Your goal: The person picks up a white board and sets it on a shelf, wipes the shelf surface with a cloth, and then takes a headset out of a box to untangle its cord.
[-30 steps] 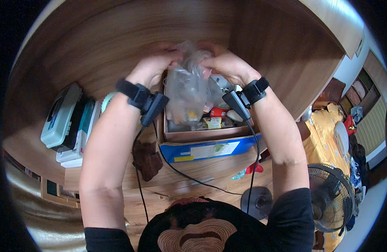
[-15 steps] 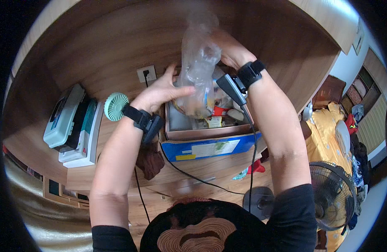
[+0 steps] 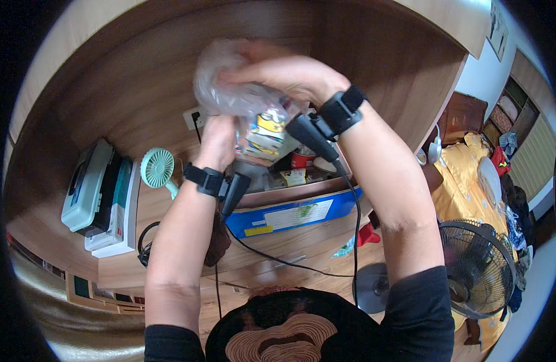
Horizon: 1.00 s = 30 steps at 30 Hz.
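A clear plastic bag (image 3: 221, 90), with colourful yellow, white and blue packets (image 3: 267, 130) inside, is held up over an open box. My right hand (image 3: 284, 73) reaches across its top, fingers blurred but closed on the crumpled plastic. Low on the bag's left side, my left hand (image 3: 217, 140) grips it, its fingertips hidden behind the plastic. Beneath stands the box (image 3: 326, 181), pinkish-brown inside, with a red container (image 3: 301, 159) and other small items in it. A blue box panel (image 3: 278, 216) with a white label faces me.
A mint handheld fan (image 3: 158, 167) stands left of my forearm. Farther left are a pale green case (image 3: 88, 193) and a white box (image 3: 118, 241). A wall socket (image 3: 194, 118) is behind. Black cables (image 3: 290, 263) hang in front. A black floor fan (image 3: 480, 265) stands at right.
The bag has swung left and folded over, so the printed packets inside show more clearly. My right hand has moved left across its top; my left hand has shifted down against its side.
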Each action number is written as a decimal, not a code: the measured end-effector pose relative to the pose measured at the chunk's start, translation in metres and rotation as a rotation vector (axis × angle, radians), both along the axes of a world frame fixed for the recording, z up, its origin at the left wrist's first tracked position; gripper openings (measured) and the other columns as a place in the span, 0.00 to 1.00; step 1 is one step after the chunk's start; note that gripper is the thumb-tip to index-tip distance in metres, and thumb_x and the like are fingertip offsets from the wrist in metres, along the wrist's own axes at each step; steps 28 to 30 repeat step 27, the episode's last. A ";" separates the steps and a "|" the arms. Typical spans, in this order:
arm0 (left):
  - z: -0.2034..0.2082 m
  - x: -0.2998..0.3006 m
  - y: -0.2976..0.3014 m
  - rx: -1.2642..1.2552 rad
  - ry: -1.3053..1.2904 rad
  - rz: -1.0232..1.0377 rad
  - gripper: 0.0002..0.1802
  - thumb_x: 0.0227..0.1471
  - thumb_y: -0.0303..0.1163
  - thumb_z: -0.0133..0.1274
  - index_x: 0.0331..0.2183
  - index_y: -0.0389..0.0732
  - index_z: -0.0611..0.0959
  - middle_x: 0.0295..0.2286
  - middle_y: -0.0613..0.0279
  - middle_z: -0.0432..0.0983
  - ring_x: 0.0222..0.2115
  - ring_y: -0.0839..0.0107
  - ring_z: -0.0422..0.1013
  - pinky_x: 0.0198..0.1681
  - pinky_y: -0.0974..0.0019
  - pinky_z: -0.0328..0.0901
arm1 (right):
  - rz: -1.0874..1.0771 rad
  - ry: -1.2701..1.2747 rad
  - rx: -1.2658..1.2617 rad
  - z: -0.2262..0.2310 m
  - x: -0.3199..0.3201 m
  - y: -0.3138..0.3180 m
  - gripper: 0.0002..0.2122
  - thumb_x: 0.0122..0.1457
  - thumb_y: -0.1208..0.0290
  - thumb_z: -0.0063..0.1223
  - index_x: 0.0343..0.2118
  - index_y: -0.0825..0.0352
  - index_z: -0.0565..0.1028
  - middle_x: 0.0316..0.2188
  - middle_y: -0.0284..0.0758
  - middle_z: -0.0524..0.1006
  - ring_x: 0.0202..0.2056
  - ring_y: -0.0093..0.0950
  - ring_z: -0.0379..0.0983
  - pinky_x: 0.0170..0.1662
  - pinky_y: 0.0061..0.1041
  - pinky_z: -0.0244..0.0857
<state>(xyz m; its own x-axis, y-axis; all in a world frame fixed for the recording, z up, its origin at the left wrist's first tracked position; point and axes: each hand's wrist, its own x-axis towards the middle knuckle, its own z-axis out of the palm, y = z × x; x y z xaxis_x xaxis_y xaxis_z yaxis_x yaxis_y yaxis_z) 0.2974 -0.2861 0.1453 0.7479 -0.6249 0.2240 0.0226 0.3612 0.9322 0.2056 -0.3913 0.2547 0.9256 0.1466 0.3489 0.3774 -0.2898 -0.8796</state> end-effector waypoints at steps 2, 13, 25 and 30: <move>-0.004 0.017 0.017 -0.087 0.158 0.087 0.14 0.54 0.29 0.37 0.40 0.29 0.69 0.37 0.52 0.71 0.37 0.64 0.69 0.38 0.61 0.67 | -0.125 -0.211 -0.031 0.004 -0.017 -0.001 0.24 0.50 0.70 0.54 0.50 0.69 0.63 0.41 0.40 0.72 0.42 0.28 0.67 0.46 0.22 0.61; 0.022 0.009 0.136 -0.390 -0.040 0.271 0.16 0.54 0.34 0.43 0.42 0.34 0.70 0.38 0.55 0.72 0.36 0.63 0.72 0.39 0.61 0.69 | -0.449 0.274 -0.925 -0.100 -0.033 -0.097 0.16 0.49 0.72 0.53 0.43 0.65 0.70 0.37 0.39 0.74 0.40 0.30 0.70 0.42 0.27 0.63; -0.052 -0.010 0.326 -0.215 0.152 0.694 0.24 0.56 0.40 0.41 0.50 0.36 0.63 0.43 0.52 0.67 0.40 0.61 0.68 0.43 0.59 0.65 | -0.469 0.526 -1.244 -0.124 -0.022 -0.105 0.13 0.48 0.69 0.51 0.40 0.58 0.74 0.38 0.36 0.74 0.43 0.33 0.70 0.43 0.31 0.64; -0.056 -0.014 0.329 -0.174 0.154 0.627 0.26 0.56 0.42 0.40 0.50 0.36 0.62 0.44 0.52 0.66 0.41 0.60 0.68 0.45 0.60 0.63 | -0.522 0.613 -1.284 -0.125 -0.017 -0.109 0.14 0.49 0.67 0.51 0.40 0.59 0.74 0.38 0.40 0.74 0.43 0.33 0.70 0.44 0.31 0.64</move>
